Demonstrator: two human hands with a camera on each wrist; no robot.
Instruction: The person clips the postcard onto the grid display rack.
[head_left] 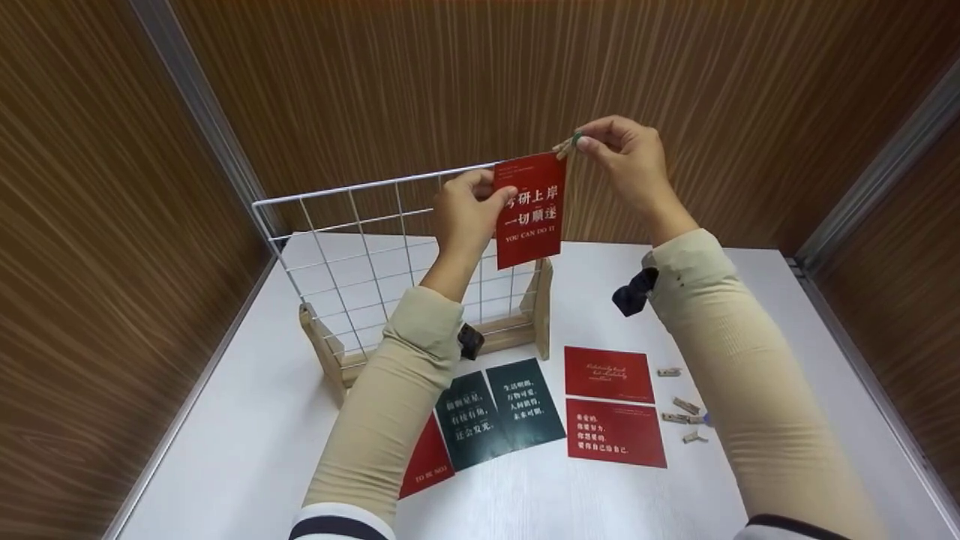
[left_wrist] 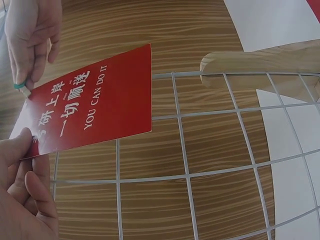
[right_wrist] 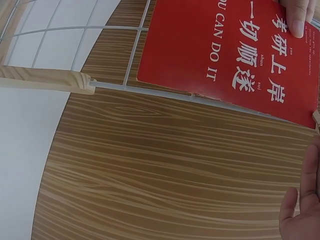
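My left hand (head_left: pixel 466 210) pinches the red card (head_left: pixel 534 201) by its left edge, at the wire grid (head_left: pixel 375 184); my right hand (head_left: pixel 631 154) pinches a clothespin (head_left: pixel 562 148) at its top right corner. Probably light and easily creased: best held by edges.

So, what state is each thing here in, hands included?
Held card: raised, lettering showing
Left hand: pinching the held card
Held clothespin: at the held card's top corner; clamped or not, unclear
Right hand: pinching the held clothespin
Wire grid: standing in a wooden stand
Green cards: flat, text up
Other red cards: flat, one partly hidden
Loose clothespins: lying on the table
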